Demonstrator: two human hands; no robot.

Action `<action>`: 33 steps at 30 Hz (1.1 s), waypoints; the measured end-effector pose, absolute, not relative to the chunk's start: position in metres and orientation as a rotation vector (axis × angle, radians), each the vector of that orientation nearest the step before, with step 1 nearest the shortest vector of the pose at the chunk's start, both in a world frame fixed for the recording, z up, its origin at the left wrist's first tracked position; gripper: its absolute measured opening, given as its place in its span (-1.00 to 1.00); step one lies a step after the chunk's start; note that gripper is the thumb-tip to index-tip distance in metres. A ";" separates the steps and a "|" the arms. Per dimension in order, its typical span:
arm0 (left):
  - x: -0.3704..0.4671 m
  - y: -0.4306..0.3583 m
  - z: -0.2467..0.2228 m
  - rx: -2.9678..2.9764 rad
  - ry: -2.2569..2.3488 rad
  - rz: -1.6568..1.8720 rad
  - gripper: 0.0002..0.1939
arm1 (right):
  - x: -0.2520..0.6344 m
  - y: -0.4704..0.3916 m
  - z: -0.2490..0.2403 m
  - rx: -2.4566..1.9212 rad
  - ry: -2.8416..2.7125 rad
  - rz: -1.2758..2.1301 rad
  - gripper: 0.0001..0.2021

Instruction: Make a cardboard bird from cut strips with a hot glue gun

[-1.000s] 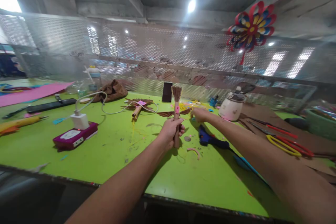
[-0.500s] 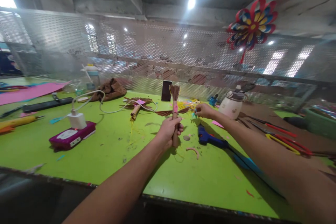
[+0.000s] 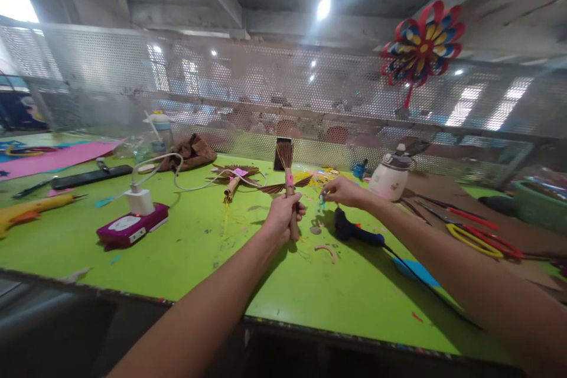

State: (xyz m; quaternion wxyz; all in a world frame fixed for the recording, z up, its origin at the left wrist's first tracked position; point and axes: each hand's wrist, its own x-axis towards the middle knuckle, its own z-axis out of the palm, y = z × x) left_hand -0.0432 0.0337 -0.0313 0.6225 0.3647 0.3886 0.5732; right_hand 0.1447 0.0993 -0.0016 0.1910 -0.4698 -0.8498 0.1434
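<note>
Wrapped round the brown paper stem of a folded-paper craft figure [image 3: 289, 181], my left hand [image 3: 284, 212] keeps it upright. The figure has a fanned, pleated top, pleated wings to both sides and a small pink piece at its middle. To its right, my right hand [image 3: 343, 191] pinches a small light-blue piece [image 3: 322, 198], too small to make out fully. Just below that hand lies a dark blue glue gun [image 3: 354, 230] with its cord running to the front right. A second brown pleated figure [image 3: 233, 180] with a pink patch rests further left.
A purple power strip [image 3: 133, 226] with a white charger [image 3: 140, 200] sits at the left. Scissors [image 3: 473, 239] and a white bottle [image 3: 390, 176] are at the right. A phone [image 3: 279, 156] stands behind the figure. A pinwheel flower [image 3: 423, 47] rises by the mesh screen.
My right hand has moved slightly left and down, nearer the figure, with the light-blue piece. The figure in my left hand leans a little more to the left. The view has shifted slightly.
</note>
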 end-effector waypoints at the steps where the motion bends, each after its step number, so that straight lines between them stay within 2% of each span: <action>1: -0.043 0.035 -0.032 0.837 0.897 1.319 -0.88 | 0.142 0.097 0.001 -1.324 -2.424 0.309 -0.84; 3: -0.044 0.036 -0.033 0.837 0.903 1.318 -0.89 | 0.139 0.094 0.005 -1.300 -2.467 0.252 -0.87; 6: -0.044 0.035 -0.032 0.837 0.904 1.308 -0.89 | 0.137 0.087 0.009 -1.245 -2.471 0.345 -0.87; 16: -0.041 0.024 -0.025 0.924 0.776 1.232 -0.82 | 0.128 0.030 0.016 -1.177 -2.074 0.989 -0.76; 23: -0.034 0.015 -0.022 1.107 0.703 1.118 -0.69 | 0.132 0.014 -0.001 -1.284 -1.908 0.965 -0.73; 26: -0.033 0.015 -0.023 1.115 0.741 1.108 -0.66 | 0.129 0.010 -0.005 -1.315 -1.741 1.058 -0.77; 33: -0.036 0.019 -0.029 1.100 0.789 1.184 -0.74 | 0.124 0.006 -0.014 -1.135 -1.434 1.313 -0.68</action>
